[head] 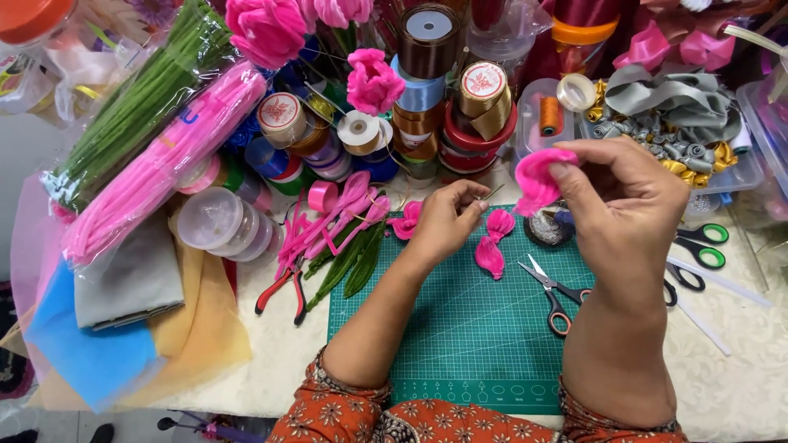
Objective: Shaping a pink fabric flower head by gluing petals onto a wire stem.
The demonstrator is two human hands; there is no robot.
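A curled pink fuzzy petal [535, 179] is pinched between thumb and fingers of the right hand [624, 197], held up above the far edge of the green cutting mat [468, 328]. The left hand [443, 221] is closed narrow around what looks like a thin wire or needle, tip poking out toward the petal, though it's too small to be sure. Just below, between the two hands, another folded pink petal piece [491, 244] is lying on the mat, and a third pink bit [406, 221] is tucked beside the left wrist. Small scissors with grey-orange handles [554, 291] are left open on the mat near the right forearm, with green-handled scissors [704, 244] further right on the desk [739, 385]. To the left, red-handled pliers [283, 291] and green leaf shapes [353, 262] are piled with loose pink stems. Bags of pink [164, 164] and green pipe cleaners [139, 98] are stacked at far left, and ribbon spools [427, 74] are crowded along the back.
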